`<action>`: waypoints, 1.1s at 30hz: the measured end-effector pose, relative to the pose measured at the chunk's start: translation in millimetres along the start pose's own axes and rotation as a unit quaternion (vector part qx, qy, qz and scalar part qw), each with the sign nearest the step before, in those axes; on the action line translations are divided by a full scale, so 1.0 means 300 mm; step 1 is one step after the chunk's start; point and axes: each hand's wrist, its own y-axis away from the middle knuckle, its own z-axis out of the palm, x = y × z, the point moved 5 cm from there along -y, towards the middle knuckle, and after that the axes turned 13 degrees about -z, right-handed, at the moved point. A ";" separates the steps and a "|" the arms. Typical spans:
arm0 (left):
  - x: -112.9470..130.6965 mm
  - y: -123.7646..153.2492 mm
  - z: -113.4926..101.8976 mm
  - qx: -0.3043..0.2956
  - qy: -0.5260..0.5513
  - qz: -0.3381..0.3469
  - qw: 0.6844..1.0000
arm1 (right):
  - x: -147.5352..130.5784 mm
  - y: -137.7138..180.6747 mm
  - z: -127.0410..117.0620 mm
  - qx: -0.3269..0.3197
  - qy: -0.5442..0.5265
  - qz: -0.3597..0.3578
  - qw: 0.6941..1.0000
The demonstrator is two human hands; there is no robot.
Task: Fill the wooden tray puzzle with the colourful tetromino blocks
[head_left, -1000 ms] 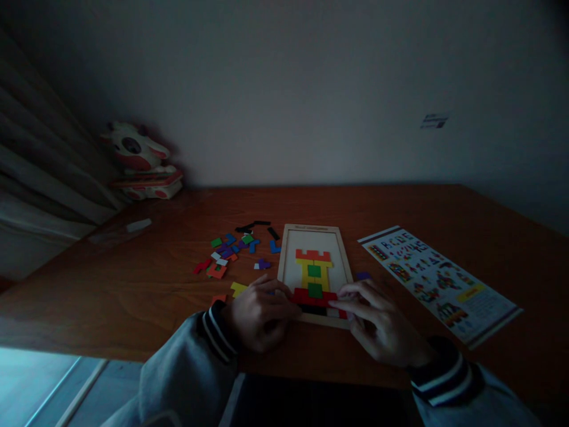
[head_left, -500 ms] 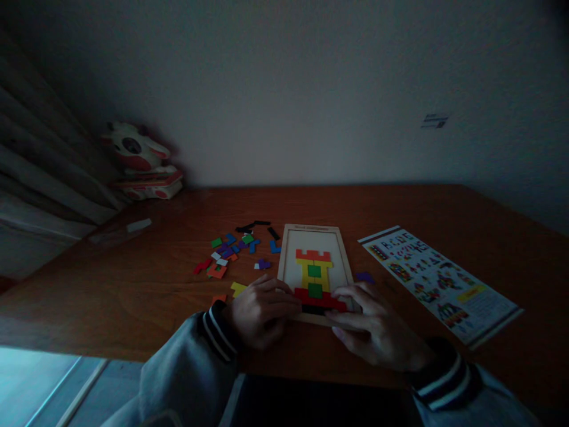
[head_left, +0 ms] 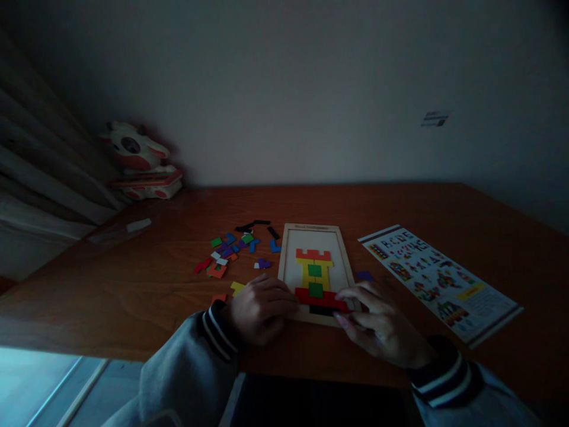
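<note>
A shallow wooden puzzle board (head_left: pixel 281 267) lies in front of me, with flat coloured pieces set in a tower shape. Orange tops the tower, yellow pieces (head_left: pixel 325 276) and green squares (head_left: pixel 315 270) fill the middle, and red pieces (head_left: pixel 328 298) form its base. Under the red lies a black strip (head_left: pixel 320 310). My left hand (head_left: pixel 263 309) is closed with curled fingers at the board's lower left corner. At the lower right, my right hand (head_left: pixel 381 323) has its thumb and fingertips closed at the strip's right end, the index finger by the red piece.
Loose coloured pieces (head_left: pixel 226 252) are scattered left of the board, black strips (head_left: pixel 262 222) behind them. A purple piece (head_left: pixel 365 276) lies to the right, near a printed pattern sheet (head_left: pixel 438 284). A cow-shaped toy (head_left: pixel 142 160) stands at the back left by the curtain.
The black strip has slid a little to the right along the board's bottom. My right hand has shifted slightly right with it; my left fingers have drawn back a little left.
</note>
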 end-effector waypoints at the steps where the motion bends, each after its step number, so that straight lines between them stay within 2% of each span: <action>1: -0.002 0.001 -0.001 0.001 -0.001 -0.003 1.000 | 0.000 0.000 -0.001 -0.001 -0.002 0.001 1.000; 6: -0.012 0.006 -0.005 0.015 -0.004 -0.014 1.000 | 0.000 -0.004 -0.005 -0.005 0.000 0.001 1.000; 12: -0.015 0.019 0.009 -0.003 -0.001 0.009 1.000 | 0.001 -0.001 0.014 -0.037 -0.002 0.000 0.999; 20: -0.020 0.031 0.009 -0.001 -0.006 0.014 1.000 | 0.000 -0.006 0.011 -0.014 -0.016 -0.002 1.000; 33: -0.024 0.032 0.011 -0.008 -0.003 0.019 1.000 | -0.001 -0.010 0.009 -0.019 -0.023 -0.002 1.000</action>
